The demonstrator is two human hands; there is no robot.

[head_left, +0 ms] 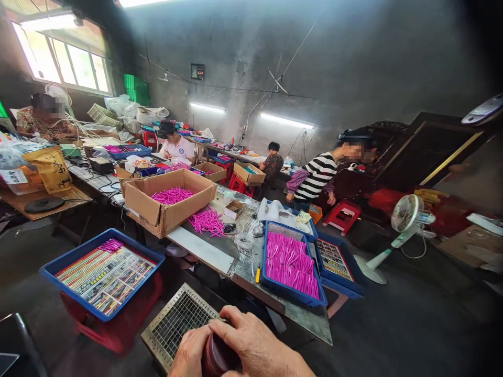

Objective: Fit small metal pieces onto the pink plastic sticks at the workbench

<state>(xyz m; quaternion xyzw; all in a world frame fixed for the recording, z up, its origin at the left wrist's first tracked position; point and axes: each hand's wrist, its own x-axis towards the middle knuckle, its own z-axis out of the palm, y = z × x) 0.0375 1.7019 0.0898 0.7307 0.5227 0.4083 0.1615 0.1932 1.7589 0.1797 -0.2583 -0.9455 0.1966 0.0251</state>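
Note:
At the bottom of the view, both of my hands are wrapped round a dark reddish-brown rounded object (220,357). My left hand (191,350) closes on it from the left, and my right hand (257,340) from the right, its thumb and fingers near the top. The lower part of the object is cut off, so I cannot make out its kind. Just beyond my left hand is a metal-framed wire grid (183,317). Across the worktable (296,314), a blue tray (320,301) holds rows of pink-purple sticks (291,262). A yellow-handled tool (258,275) lies beside that tray.
A cardboard box (147,222) and loose pink-purple sticks (207,222) are on the worktable. Another blue tray (155,259) rests on a red stool (106,330) at left. A standing fan (406,214) is at right. Several other people are in the room, one standing (314,175).

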